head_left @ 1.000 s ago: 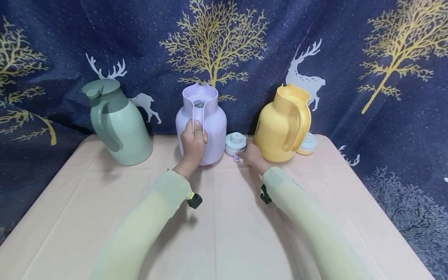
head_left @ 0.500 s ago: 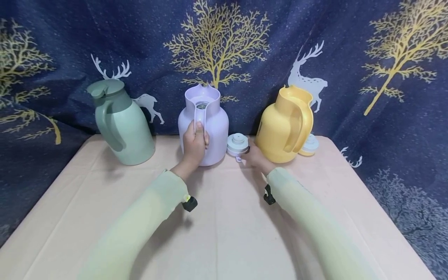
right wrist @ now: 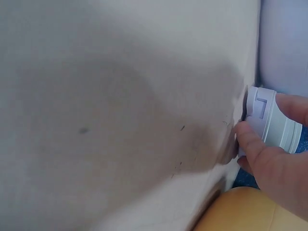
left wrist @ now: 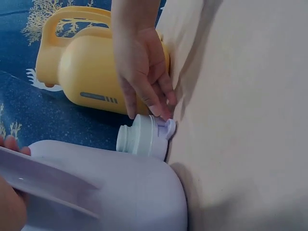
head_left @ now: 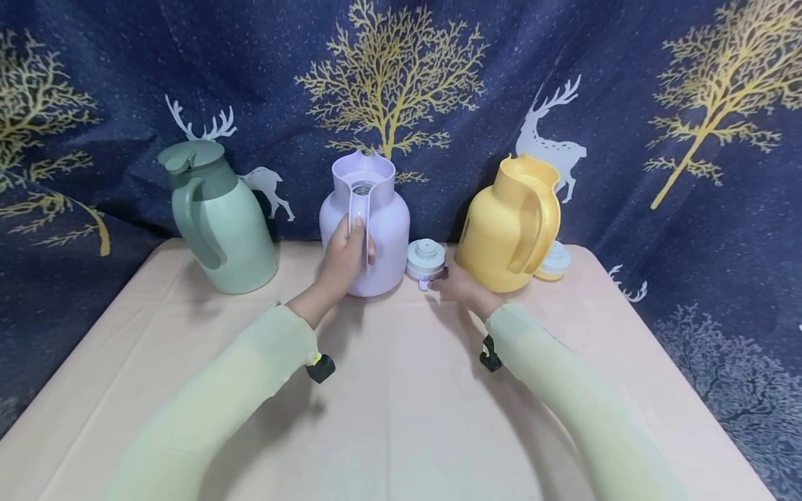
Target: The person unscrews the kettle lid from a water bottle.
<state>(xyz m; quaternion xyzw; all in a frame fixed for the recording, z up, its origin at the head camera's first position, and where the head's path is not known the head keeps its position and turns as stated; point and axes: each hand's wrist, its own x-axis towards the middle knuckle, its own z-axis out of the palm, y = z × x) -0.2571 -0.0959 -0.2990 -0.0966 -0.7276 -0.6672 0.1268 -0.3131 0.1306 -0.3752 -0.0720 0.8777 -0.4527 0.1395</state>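
Left hand [head_left: 343, 261] wrapped round the handle of the lilac jug [head_left: 376, 229], thumb laid up along the handle's front — jug upright, lidless, near the far edge of the bench [head_left: 401, 417], its mouth open to the head view. Right hand [head_left: 456, 284] down on the cloth just right of that jug, fingers curled to pinch the white lid [head_left: 425, 259] by its side and small tab; seen from the left wrist [left wrist: 143, 134] with fingertips [left wrist: 155, 109] touching its rim, and from the right wrist [right wrist: 269, 118] with thumb and a finger on either side of it. Lid resting upright on the bench, between the lilac jug and the yellow jug [head_left: 510, 223], close to both; whether touching either, impossible to tell. Yellow jug upright, also without its lid, handle turned toward the camera, just behind the right hand. A second, pale lid [head_left: 554, 261] partly hidden behind the yellow jug on its right side. Green jug [head_left: 219, 223] well apart to the left, upright, lid on, handle facing front. Pale green sleeves on both arms, a small black clip at each wrist. Bench covered in a pale peach cloth with soft creases — behind it a dark blue curtain [head_left: 626, 69] printed with golden trees and white deer.
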